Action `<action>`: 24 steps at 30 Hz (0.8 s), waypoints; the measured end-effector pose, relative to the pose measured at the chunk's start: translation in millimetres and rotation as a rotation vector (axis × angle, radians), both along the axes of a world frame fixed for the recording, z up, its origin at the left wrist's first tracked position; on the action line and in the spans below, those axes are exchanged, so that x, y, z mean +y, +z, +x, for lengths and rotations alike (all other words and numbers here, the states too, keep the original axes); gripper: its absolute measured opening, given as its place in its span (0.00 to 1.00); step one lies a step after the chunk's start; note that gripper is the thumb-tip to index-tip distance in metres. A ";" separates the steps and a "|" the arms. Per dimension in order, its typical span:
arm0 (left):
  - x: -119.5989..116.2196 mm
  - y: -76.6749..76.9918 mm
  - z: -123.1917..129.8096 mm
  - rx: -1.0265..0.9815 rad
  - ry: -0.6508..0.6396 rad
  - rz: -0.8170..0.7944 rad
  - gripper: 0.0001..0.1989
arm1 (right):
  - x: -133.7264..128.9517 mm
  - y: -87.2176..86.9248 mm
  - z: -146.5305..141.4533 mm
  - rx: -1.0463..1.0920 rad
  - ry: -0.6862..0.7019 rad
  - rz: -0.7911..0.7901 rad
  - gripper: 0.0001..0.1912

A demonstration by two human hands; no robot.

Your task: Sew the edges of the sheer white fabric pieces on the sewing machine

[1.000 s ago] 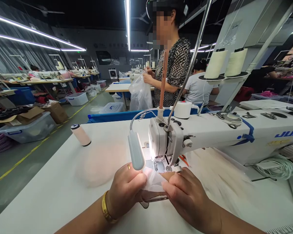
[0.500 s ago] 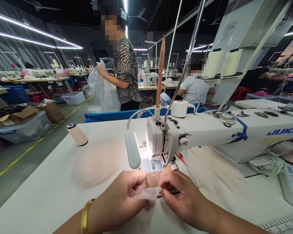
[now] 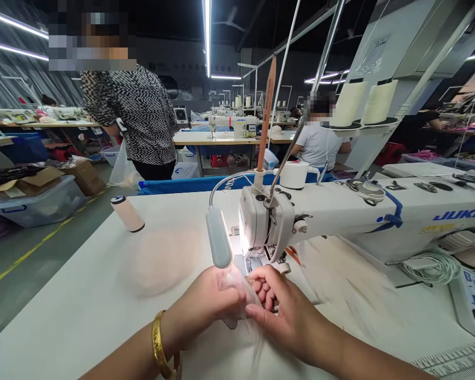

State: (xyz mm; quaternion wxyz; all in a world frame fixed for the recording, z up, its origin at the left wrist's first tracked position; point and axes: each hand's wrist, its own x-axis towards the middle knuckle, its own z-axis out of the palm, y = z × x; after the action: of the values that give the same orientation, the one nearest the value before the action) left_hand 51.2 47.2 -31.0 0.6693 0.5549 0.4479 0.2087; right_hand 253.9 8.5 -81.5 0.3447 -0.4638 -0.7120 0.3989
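Fabric (image 3: 243,286) moved up, pinched in L hand (image 3: 206,301); R hand (image 3: 287,312), fingers apart, @ edge.

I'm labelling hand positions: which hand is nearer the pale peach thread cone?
Left. The left hand is to the right of the pale peach thread cone, closer to the camera; the right hand is farther right.

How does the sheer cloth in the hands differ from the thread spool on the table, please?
The cloth is whitish and see-through; the spool is peach and opaque. The cloth is creased in the left hand; the spool stands untouched on the table. Both are pale.
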 end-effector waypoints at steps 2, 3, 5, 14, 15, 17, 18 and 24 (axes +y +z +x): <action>-0.5 1.7 -1.1 -0.011 -0.017 -0.004 0.09 | 2.1 -1.1 -1.4 0.015 -0.012 -0.038 0.11; -0.1 2.0 -2.4 -0.004 -0.018 -0.006 0.08 | 3.2 -1.0 -1.6 0.027 -0.012 -0.062 0.08; 1.8 1.7 -5.9 0.033 -0.017 -0.004 0.07 | 5.4 -0.7 -1.0 0.045 -0.019 -0.107 0.07; 8.5 17.2 -24.8 0.266 -0.244 0.171 0.13 | 9.4 -8.5 0.9 0.239 -0.038 -0.209 0.12; 8.0 18.5 -24.2 0.283 -0.234 0.231 0.16 | 7.4 -7.3 -0.1 0.233 -0.041 -0.203 0.12; 7.0 17.1 -20.3 0.261 -0.180 0.255 0.19 | 3.7 -3.9 -2.3 0.220 -0.033 -0.208 0.12; 6.6 14.4 -17.5 0.238 -0.147 0.230 0.18 | 2.5 -2.2 -3.4 0.224 -0.030 -0.218 0.11; 7.9 -5.8 -5.6 0.217 -0.064 0.159 0.13 | 4.9 2.5 -5.3 0.213 -0.058 -0.236 0.14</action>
State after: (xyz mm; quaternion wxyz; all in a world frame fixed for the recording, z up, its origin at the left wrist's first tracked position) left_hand 45.6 55.1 -36.8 0.5770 0.6394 0.4820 0.1608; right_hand 248.6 13.3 -79.0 0.3727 -0.4766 -0.6061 0.5164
